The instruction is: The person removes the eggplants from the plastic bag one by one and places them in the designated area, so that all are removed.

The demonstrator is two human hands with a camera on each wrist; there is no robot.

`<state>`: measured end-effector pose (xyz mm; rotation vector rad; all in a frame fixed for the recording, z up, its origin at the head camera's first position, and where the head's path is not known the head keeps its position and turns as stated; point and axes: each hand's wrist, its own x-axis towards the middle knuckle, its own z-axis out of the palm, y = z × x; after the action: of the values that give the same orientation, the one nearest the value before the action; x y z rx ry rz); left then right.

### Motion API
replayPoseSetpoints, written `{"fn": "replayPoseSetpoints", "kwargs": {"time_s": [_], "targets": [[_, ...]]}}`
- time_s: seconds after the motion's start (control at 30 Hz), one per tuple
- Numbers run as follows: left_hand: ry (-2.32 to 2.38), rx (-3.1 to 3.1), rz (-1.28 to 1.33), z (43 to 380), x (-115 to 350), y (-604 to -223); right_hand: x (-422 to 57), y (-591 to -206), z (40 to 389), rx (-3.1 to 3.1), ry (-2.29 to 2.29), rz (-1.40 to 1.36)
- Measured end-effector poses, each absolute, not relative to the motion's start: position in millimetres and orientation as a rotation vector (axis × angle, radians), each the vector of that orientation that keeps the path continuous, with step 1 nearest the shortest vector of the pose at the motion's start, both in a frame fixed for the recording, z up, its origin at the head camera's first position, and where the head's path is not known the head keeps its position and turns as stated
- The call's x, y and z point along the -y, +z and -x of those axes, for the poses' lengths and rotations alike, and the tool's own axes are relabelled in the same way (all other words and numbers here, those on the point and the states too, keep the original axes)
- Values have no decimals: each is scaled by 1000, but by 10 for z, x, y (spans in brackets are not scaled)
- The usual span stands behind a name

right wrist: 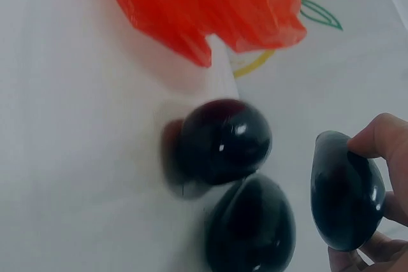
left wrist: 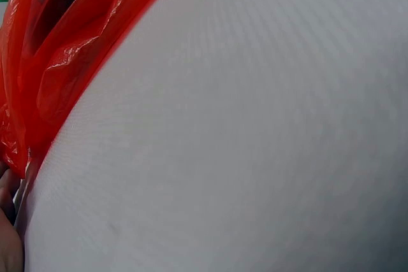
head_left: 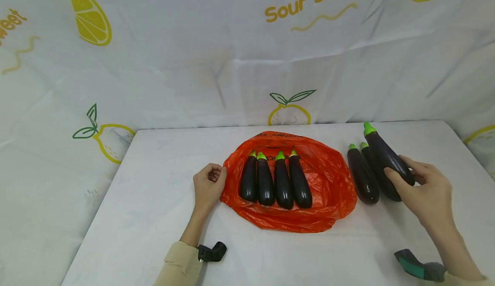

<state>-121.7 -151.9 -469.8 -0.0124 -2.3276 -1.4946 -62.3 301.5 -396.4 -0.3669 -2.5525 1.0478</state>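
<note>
White cloth (head_left: pixel 174 62) printed with lemons hangs behind the table (head_left: pixel 147 191), where we see a red bag (head_left: pixel 328 178) spread out, with four eggplants (head_left: pixel 283 185) lying side by side on its film, stems toward twelve o'clock. At three o'clock from the bag, a pair of eggplants (head_left: pixel 362 176) rests on the table, stems toward eleven. Just beyond them, the right hand (head_left: pixel 427 187) pinches the held eggplant (head_left: pixel 386 152) near its blunt end, thumb on one flank and fingers on the other, its stem pointing toward eleven; from the right wrist we see it apart from the pair. At nine o'clock from the bag, the left hand (head_left: pixel 208 185) has its fingers curled and pinches the rim. We judge the held eggplant firm and of modest weight, though we cannot tell whether it is real or a model. Its glossy skin looks slippery, and a hold so near the end may let the stem dip, so we would favour a grip round the middle, with the fingers well wrapped. Our bag seems light, limp and easily torn; we would take its rim in a gathered fold and avoid tugging a single thin edge.
</note>
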Motion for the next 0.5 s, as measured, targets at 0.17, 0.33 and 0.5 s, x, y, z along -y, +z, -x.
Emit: {"fn": "replayPoseSetpoints", "kwargs": {"time_s": [0.17, 0.33, 0.5], "targets": [[-1505, 2316, 22, 1217, 1515, -4684, -3113, -3993, 640, 2551, 1064, 472], [-1505, 2309, 27, 1215, 1513, -4674, -3183, -4022, 668, 2551, 1025, 555], [-1502, 2308, 30, 1213, 1513, -4675, -3261, -4046, 669, 2567, 1023, 621]]}}
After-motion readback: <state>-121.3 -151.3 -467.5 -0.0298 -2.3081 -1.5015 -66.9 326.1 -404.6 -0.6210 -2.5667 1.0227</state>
